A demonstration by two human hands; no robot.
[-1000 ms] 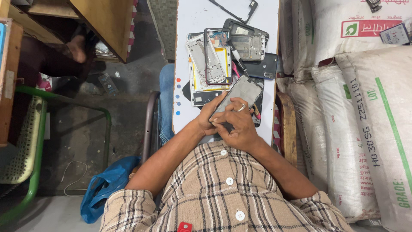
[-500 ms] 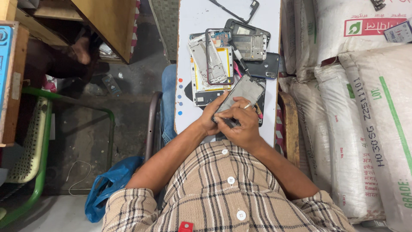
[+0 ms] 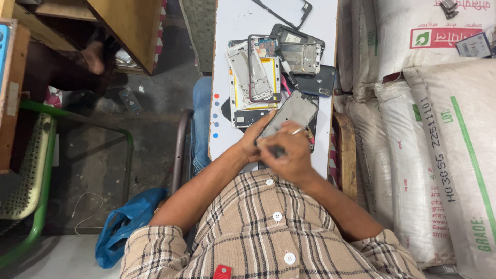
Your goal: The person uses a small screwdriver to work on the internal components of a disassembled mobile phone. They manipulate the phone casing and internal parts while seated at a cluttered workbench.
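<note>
Left hand (image 3: pixel 253 142) at near edge of white board (image 3: pixel 232 20), fingers curled round lower end of phone body (image 3: pixel 289 112), gripping it tilted, upper end toward board's right edge. Right hand (image 3: pixel 287 151) just beside, fingers pinched on thin tool (image 3: pixel 295 131), tip touching phone body. Both forearms bent inward over checked shirt (image 3: pixel 268 227). Heap of phone frames (image 3: pixel 258 67) at board's middle. Black frame (image 3: pixel 284 10) at far edge. White sacks (image 3: pixel 429 144) stacked right of board, green stripes and red-green label patch (image 3: pixel 444 36). Blue bag (image 3: pixel 124 222) on floor, left.

Phone repair workshop; dismantled phone frames (image 3: pixel 263 67); stacked sacks (image 3: pixel 439 155)
</note>
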